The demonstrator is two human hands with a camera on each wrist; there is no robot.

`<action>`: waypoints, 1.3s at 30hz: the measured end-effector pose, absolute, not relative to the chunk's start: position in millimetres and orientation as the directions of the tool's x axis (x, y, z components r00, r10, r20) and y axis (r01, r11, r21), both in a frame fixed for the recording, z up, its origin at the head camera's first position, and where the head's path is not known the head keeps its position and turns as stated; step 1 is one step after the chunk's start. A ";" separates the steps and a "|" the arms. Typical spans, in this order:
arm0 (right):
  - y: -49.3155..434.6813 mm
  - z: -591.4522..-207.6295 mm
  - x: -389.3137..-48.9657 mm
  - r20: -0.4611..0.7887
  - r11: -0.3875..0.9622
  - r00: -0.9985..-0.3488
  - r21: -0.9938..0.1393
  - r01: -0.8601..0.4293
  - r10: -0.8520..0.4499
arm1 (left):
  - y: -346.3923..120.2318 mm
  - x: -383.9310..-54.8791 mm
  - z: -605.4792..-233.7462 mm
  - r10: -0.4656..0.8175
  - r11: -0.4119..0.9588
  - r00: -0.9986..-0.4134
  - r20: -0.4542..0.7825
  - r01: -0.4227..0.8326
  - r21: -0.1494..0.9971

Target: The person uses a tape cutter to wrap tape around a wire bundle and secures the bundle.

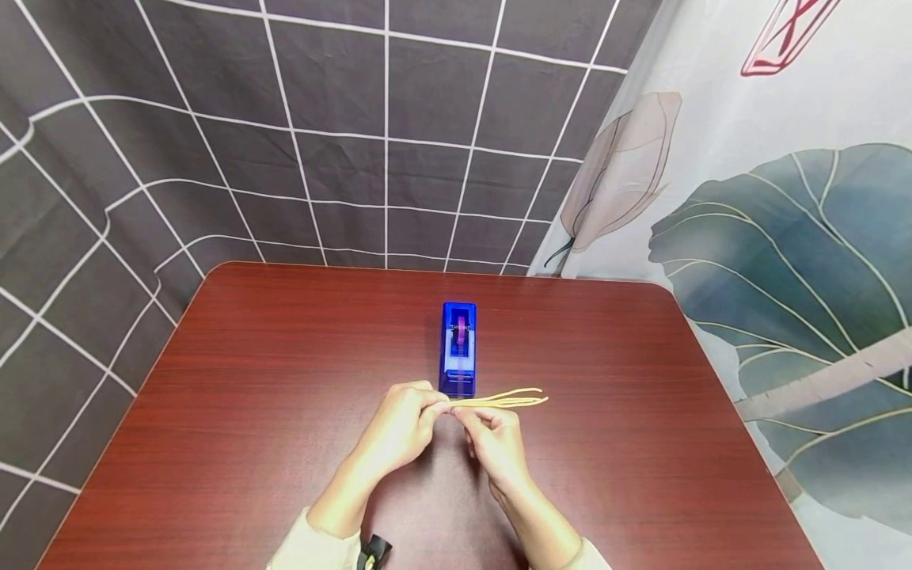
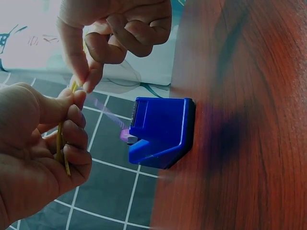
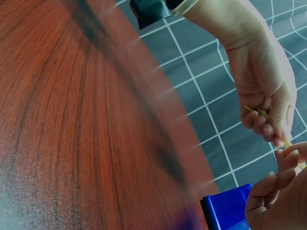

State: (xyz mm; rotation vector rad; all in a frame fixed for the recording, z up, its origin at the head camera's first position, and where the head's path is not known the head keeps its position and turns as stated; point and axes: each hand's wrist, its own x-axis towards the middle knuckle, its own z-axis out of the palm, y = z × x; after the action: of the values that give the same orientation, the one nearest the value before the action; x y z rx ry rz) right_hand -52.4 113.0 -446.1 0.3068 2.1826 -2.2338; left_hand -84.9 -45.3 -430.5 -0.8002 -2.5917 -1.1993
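Observation:
A bundle of thin yellow cords (image 1: 509, 401) lies across the fingertips of both hands, its loose ends extending right. My left hand (image 1: 408, 421) grips it, fingers curled round the cords in the left wrist view. My right hand (image 1: 496, 445) has thumb and forefinger pinched at the bundle, where the end of a clear tape strip (image 2: 109, 115) meets it. That strip runs from a purple-cored roll (image 1: 461, 331) in the blue tape dispenser (image 1: 459, 305), which stands just beyond the hands. Fingertips partly hide where tape and cords touch.
The dispenser stands on a reddish-brown wooden table (image 1: 285, 340). Behind it hangs a dark cloth with white grid lines (image 1: 427, 95); a pale leaf-patterned curtain (image 1: 748, 198) hangs to the right. A black device (image 1: 374, 548) is at the left wrist.

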 end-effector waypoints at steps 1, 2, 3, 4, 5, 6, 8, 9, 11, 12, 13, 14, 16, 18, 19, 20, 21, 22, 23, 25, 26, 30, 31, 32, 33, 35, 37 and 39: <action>113.2 -446.1 -52.9 -0.145 -0.032 -0.980 -0.989 0.142 0.136 | -45.3 -84.9 -430.6 0.397 0.523 -0.840 0.370 0.538 0.661; 113.6 -446.2 -53.4 -0.150 -0.032 -0.979 -0.989 0.147 0.138 | -45.3 -85.0 -430.5 0.397 0.516 -0.840 0.370 0.538 0.666; 114.0 -446.3 -53.9 -0.157 -0.035 -0.978 -0.987 0.154 0.140 | -45.2 -85.0 -430.5 0.397 0.509 -0.840 0.371 0.538 0.672; 114.3 -446.3 -54.4 -0.166 -0.036 -0.976 -0.986 0.162 0.142 | -45.0 -85.1 -430.5 0.397 0.506 -0.840 0.370 0.536 0.675; 114.6 -446.3 -54.8 -0.175 -0.038 -0.974 -0.984 0.171 0.144 | -44.8 -85.2 -430.4 0.397 0.501 -0.840 0.371 0.537 0.679; 114.8 -446.1 -55.2 -0.186 -0.041 -0.971 -0.983 0.181 0.148 | -44.7 -85.3 -430.4 0.397 0.498 -0.839 0.372 0.537 0.681; 115.0 -445.9 -55.8 -0.202 -0.051 -0.968 -0.979 0.197 0.147 | -44.5 -85.4 -429.9 0.397 0.490 -0.838 0.374 0.538 0.686; 114.8 -445.8 -55.8 -0.211 -0.061 -0.967 -0.977 0.204 0.145 | -44.4 -85.5 -429.7 0.398 0.485 -0.837 0.375 0.539 0.689; 114.4 -445.9 -55.7 -0.222 -0.092 -0.966 -0.973 0.211 0.136 | -44.3 -85.5 -428.9 0.401 0.475 -0.835 0.377 0.542 0.694; 114.0 -445.8 -55.6 -0.225 -0.112 -0.966 -0.971 0.212 0.130 | -44.3 -85.5 -428.6 0.402 0.472 -0.835 0.376 0.541 0.696; 113.7 -445.8 -55.3 -0.227 -0.134 -0.966 -0.968 0.210 0.125 | -44.3 -85.4 -428.0 0.402 0.469 -0.834 0.377 0.541 0.698; 113.4 -445.7 -55.0 -0.226 -0.161 -0.967 -0.965 0.206 0.120 | -44.4 -85.3 -427.4 0.403 0.467 -0.834 0.378 0.542 0.699; 112.9 -445.8 -54.5 -0.218 -0.210 -0.970 -0.959 0.192 0.109 | -44.2 -85.6 -426.5 0.402 0.467 -0.832 0.381 0.545 0.696; 112.7 -445.9 -54.0 -0.208 -0.247 -0.973 -0.952 0.178 0.100 | -44.2 -85.7 -425.9 0.400 0.468 -0.832 0.383 0.545 0.696; 112.6 -446.0 -53.8 -0.204 -0.263 -0.974 -0.949 0.173 0.095 | -44.3 -85.7 -425.5 0.400 0.466 -0.832 0.386 0.546 0.696; 112.5 -446.2 -53.6 -0.200 -0.276 -0.976 -0.946 0.169 0.090 | -44.4 -85.8 -425.5 0.400 0.464 -0.832 0.384 0.545 0.699; 112.5 -446.2 -53.4 -0.198 -0.283 -0.977 -0.945 0.167 0.085 | -44.5 -85.8 -425.5 0.400 0.460 -0.833 0.384 0.544 0.701; 112.5 -446.4 -53.3 -0.195 -0.288 -0.978 -0.943 0.165 0.079 | -44.7 -85.7 -425.6 0.400 0.458 -0.833 0.381 0.542 0.705; 112.5 -446.7 -53.1 -0.192 -0.294 -0.979 -0.942 0.163 0.073 | -44.8 -85.6 -425.9 0.401 0.454 -0.834 0.378 0.539 0.710; 112.7 -447.3 -53.0 -0.182 -0.300 -0.981 -0.941 0.156 0.061 | -45.2 -85.4 -426.0 0.403 0.446 -0.835 0.374 0.536 0.717; 112.9 -447.8 -52.9 -0.179 -0.304 -0.982 -0.940 0.154 0.056 | -45.3 -85.3 -426.0 0.405 0.444 -0.835 0.373 0.536 0.718; 113.9 -450.1 -53.2 -0.167 -0.318 -0.985 -0.936 0.149 0.031 | -46.0 -85.3 -426.1 0.402 0.443 -0.837 0.371 0.532 0.722; 114.1 -450.3 -53.2 -0.168 -0.324 -0.985 -0.934 0.151 0.025 | -46.1 -85.3 -426.1 0.400 0.444 -0.839 0.369 0.530 0.722; 114.5 -450.6 -53.2 -0.170 -0.332 -0.985 -0.930 0.154 0.018 | -46.2 -85.1 -425.8 0.398 0.445 -0.840 0.368 0.528 0.724; 114.8 -450.7 -53.0 -0.169 -0.341 -0.986 -0.927 0.155 0.010 | -46.3 -85.0 -425.7 0.397 0.446 -0.842 0.365 0.524 0.725; 115.5 -450.5 -52.3 -0.166 -0.354 -0.986 -0.922 0.157 -0.006 | -46.5 -84.6 -425.5 0.396 0.448 -0.845 0.359 0.519 0.728; 115.5 -449.6 -51.8 -0.173 -0.364 -0.985 -0.917 0.163 -0.006 | -46.2 -84.2 -425.2 0.396 0.448 -0.847 0.355 0.516 0.730; 114.0 -448.7 -52.1 -0.190 -0.371 -0.982 -0.913 0.172 0.013 | -45.9 -83.8 -425.4 0.394 0.450 -0.848 0.354 0.513 0.731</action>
State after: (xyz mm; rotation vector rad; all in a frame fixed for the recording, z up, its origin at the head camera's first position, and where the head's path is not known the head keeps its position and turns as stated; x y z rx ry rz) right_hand -52.1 114.0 -448.7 0.2517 1.7037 -2.5116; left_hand -83.8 -45.9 -425.4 -0.8056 -2.5597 -1.3608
